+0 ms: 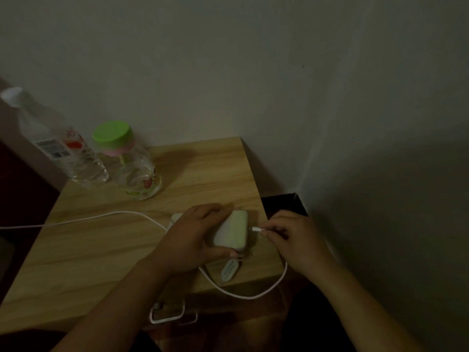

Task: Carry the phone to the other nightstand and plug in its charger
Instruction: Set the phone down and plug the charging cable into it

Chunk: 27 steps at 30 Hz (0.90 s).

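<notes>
The phone (234, 231), pale with a light case, lies flat near the right edge of the wooden nightstand (127, 237). My left hand (193, 237) covers its left part and grips it, thumb at the near side. My right hand (286, 233) pinches the white charger plug (256, 229), whose tip points at the phone's right end, a small gap away. The white charger cable (253, 295) loops down from that hand, under the nightstand's front edge, and runs off to the left. A small pale charm (229, 269) hangs from the phone.
A clear water bottle (63, 148) and a clear bottle with a green lid (132, 163) stand at the nightstand's back left. Walls close in behind and to the right. A dark gap (281, 204) lies between nightstand and right wall. More white cable (167, 313) hangs below the front edge.
</notes>
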Available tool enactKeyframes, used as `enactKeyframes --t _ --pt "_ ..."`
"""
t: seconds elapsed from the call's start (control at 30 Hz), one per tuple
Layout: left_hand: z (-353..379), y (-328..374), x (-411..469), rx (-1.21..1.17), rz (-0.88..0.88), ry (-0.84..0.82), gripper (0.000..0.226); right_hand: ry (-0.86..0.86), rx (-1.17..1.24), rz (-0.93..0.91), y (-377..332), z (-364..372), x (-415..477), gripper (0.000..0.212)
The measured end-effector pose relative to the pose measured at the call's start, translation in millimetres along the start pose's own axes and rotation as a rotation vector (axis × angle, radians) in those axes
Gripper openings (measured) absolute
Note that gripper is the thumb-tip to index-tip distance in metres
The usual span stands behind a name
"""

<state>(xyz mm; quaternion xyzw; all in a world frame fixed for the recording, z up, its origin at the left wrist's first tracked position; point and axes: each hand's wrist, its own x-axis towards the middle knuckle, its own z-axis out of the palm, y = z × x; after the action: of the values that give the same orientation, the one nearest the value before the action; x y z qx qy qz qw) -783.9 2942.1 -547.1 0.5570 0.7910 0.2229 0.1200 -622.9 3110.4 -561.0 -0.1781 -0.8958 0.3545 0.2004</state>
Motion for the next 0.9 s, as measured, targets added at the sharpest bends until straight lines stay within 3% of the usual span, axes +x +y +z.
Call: enactKeyframes --t 0.73,0.9 --pt "-7 2 -14 -0.077 -0.017 0.009 0.089 0.060 -0.163 -0.259 -28 -4 -10 0.016" --pt "-6 1 -14 -0.059 -0.030 -0.010 0.090 0.020 -0.107 -0.187 -27 -1 -7 0.016"
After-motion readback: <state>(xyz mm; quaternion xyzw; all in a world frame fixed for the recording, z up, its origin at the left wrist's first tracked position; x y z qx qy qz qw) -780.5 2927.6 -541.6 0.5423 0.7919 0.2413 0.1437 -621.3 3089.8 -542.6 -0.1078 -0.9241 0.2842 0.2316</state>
